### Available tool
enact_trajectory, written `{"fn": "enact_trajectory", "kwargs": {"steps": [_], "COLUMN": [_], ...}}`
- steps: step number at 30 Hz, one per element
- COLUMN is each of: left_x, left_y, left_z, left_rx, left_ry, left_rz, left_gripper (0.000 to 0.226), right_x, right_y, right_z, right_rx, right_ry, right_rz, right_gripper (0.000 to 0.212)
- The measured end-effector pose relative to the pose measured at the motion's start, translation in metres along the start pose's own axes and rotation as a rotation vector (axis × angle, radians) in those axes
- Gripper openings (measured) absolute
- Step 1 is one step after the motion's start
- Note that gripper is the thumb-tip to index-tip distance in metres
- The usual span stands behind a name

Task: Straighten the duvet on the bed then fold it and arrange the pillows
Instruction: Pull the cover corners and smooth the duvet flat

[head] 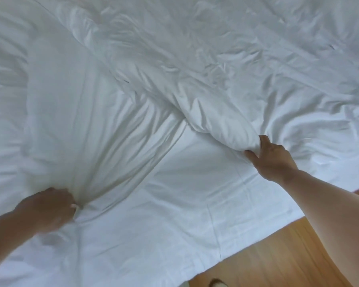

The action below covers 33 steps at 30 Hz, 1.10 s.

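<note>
Bed [174, 214]: white sheet bare along the near edge, wood floor [278, 255] beyond it at lower right. Duvet [195, 59]: white, heavily creased, bunched across the far and right part of the bed, one thick rolled edge running down toward the near side. Straightening looks barely begun; folding not started, no pillows clearly made out. 2 hands at work. Right hand [272, 158]: fingers closed around the end of the rolled duvet edge. Left hand [50, 208]: blurred, clenched on a gather of white fabric, creases radiating from it.
</note>
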<state>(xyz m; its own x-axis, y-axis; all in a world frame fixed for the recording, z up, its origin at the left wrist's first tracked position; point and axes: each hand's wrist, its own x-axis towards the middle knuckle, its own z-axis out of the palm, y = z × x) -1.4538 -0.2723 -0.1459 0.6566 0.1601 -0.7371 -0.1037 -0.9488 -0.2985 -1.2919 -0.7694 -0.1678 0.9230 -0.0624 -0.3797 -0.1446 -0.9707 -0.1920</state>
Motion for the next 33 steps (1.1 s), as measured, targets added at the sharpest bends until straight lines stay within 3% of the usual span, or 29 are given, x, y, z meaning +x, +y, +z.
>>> {"fn": "enact_trajectory", "kwargs": {"steps": [2, 4, 6, 10, 14, 17, 20, 23, 26, 28, 30, 32, 33], "left_x": [0.002, 0.017, 0.040, 0.082, 0.088, 0.060, 0.001, -0.016, -0.025, -0.025, -0.023, -0.013, -0.003], "left_y": [0.049, 0.107, 0.158, 0.202, 0.177, 0.164, 0.140, 0.071, 0.043, 0.072, 0.129, 0.179, 0.192], "left_z": [-0.046, -0.092, -0.122, -0.107, -0.108, -0.098, -0.046, 0.029, 0.014, -0.013, -0.052, -0.059, -0.051], "left_rx": [-0.075, -0.393, -0.559, -0.309, -0.271, -0.418, -0.381, 0.000, -0.023, -0.010, 0.031, -0.079, -0.104], "left_ry": [-0.026, 0.225, 0.395, 0.551, 0.667, 0.618, 0.613, 0.510, 0.072, 0.079, 0.137, 0.295, 0.349], "left_rz": [0.004, 0.025, 0.040, -0.100, -0.017, 0.146, 0.195, 0.206, 0.050, 0.025, 0.074, 0.099, 0.086], "left_gripper": [0.068, 0.095, 0.104, 0.080, 0.061, 0.055, 0.044, 0.039, 0.030, 0.045, 0.076, 0.097, 0.096], "right_x": [0.000, 0.001, 0.003, 0.008, 0.010, 0.011, 0.012, 0.011, 0.009, 0.007, 0.001, -0.015, -0.025], "right_y": [-0.005, -0.012, -0.019, -0.018, -0.009, -0.004, 0.001, 0.001, 0.002, 0.002, -0.001, -0.008, -0.012], "right_z": [0.004, 0.007, 0.009, 0.011, 0.006, -0.005, -0.011, -0.017, -0.015, -0.009, 0.000, 0.011, 0.017], "right_rx": [-0.033, -0.023, 0.015, -0.047, -0.043, 0.031, 0.046, -0.004, -0.071, -0.114, -0.128, -0.154, -0.195], "right_ry": [0.045, 0.084, 0.099, 0.021, -0.030, -0.057, -0.113, -0.162, -0.190, -0.204, -0.170, -0.009, 0.081], "right_rz": [-0.013, -0.054, -0.080, -0.092, -0.110, -0.089, -0.069, -0.098, -0.150, -0.185, -0.246, -0.411, -0.517], "right_gripper": [0.068, 0.082, 0.085, 0.080, 0.079, 0.075, 0.081, 0.090, 0.097, 0.104, 0.114, 0.117, 0.117]}}
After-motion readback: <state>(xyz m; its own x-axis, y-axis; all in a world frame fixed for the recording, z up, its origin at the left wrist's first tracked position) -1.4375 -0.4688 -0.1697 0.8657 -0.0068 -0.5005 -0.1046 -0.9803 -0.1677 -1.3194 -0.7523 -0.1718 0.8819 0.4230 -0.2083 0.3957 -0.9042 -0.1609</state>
